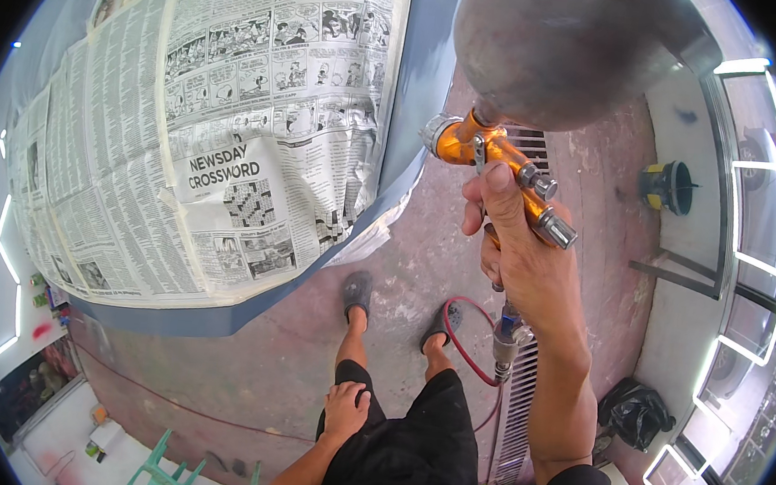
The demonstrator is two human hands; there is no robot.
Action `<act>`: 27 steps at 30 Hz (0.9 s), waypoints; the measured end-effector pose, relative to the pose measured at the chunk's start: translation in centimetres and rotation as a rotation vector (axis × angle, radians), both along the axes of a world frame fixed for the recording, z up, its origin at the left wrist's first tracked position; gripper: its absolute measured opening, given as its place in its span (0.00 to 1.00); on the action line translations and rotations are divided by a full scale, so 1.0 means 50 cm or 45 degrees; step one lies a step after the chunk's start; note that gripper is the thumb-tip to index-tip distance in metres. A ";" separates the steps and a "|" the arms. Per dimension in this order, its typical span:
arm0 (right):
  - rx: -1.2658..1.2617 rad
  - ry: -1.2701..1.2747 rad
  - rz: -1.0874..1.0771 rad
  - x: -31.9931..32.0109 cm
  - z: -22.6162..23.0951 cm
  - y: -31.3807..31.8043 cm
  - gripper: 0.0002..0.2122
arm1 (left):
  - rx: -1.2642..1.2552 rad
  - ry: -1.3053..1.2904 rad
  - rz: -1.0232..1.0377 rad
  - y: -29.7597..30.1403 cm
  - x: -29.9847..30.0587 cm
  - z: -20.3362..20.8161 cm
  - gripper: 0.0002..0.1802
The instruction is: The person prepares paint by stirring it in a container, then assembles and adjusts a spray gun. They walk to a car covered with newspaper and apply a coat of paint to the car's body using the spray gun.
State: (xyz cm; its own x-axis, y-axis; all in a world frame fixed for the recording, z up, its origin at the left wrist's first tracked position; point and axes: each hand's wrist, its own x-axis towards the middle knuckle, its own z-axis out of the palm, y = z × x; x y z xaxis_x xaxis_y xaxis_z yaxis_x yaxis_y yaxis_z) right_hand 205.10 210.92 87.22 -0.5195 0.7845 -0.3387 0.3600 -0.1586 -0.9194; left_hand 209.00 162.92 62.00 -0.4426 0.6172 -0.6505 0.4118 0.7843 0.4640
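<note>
Orange metal spray gun [494,164], one only, we are gripping tight in our right hand [520,244] just beside the newspaper-masked grey panel's edge [395,152], our left hand [346,408] resting loosely curled on our thigh.

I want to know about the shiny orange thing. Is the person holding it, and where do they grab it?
Yes. The right hand holds an orange spray gun by its handle, below the metal cup. The left hand holds nothing; it rests on the thigh.
</note>
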 end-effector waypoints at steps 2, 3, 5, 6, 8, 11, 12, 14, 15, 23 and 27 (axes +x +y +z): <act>-0.001 -0.044 0.010 -0.001 0.000 0.008 0.31 | -0.003 0.005 -0.003 -0.001 0.001 -0.001 0.18; 0.012 -0.069 -0.014 -0.003 -0.003 0.012 0.31 | -0.008 0.010 -0.005 -0.002 0.002 0.000 0.18; 0.065 -0.061 -0.091 -0.004 -0.013 0.015 0.31 | -0.010 0.015 -0.008 -0.003 0.003 0.001 0.18; 0.104 -0.028 -0.144 -0.003 -0.021 0.015 0.31 | -0.008 0.016 -0.010 -0.004 0.003 0.001 0.18; 0.150 0.020 -0.224 -0.001 -0.034 0.008 0.31 | -0.003 0.017 -0.011 -0.007 0.005 0.002 0.18; 0.157 0.045 -0.264 0.002 -0.040 -0.008 0.31 | 0.001 0.013 -0.010 -0.009 0.006 0.000 0.18; 0.152 0.041 -0.252 -0.001 -0.036 -0.013 0.31 | 0.000 0.009 -0.009 -0.010 0.007 -0.001 0.18; 0.126 0.015 -0.199 0.005 -0.037 -0.022 0.30 | -0.006 0.001 -0.008 -0.010 0.008 -0.001 0.18; 0.105 -0.008 -0.158 0.012 -0.043 -0.027 0.30 | -0.012 -0.004 -0.010 -0.011 0.008 -0.001 0.19; -0.322 0.116 0.088 0.108 -0.051 -0.061 0.27 | -0.048 -0.006 -0.019 -0.011 0.027 0.001 0.19; -0.324 0.142 -0.111 0.152 -0.088 -0.048 0.26 | -0.049 0.005 -0.019 -0.008 0.045 0.001 0.19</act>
State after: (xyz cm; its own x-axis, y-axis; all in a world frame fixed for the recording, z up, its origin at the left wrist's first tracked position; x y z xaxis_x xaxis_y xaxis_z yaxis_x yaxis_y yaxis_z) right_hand 212.70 208.51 82.83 -0.4987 0.7249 -0.4751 0.2336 -0.4155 -0.8791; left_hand 211.27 162.53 62.03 -0.4357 0.5986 -0.6722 0.4255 0.7950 0.4323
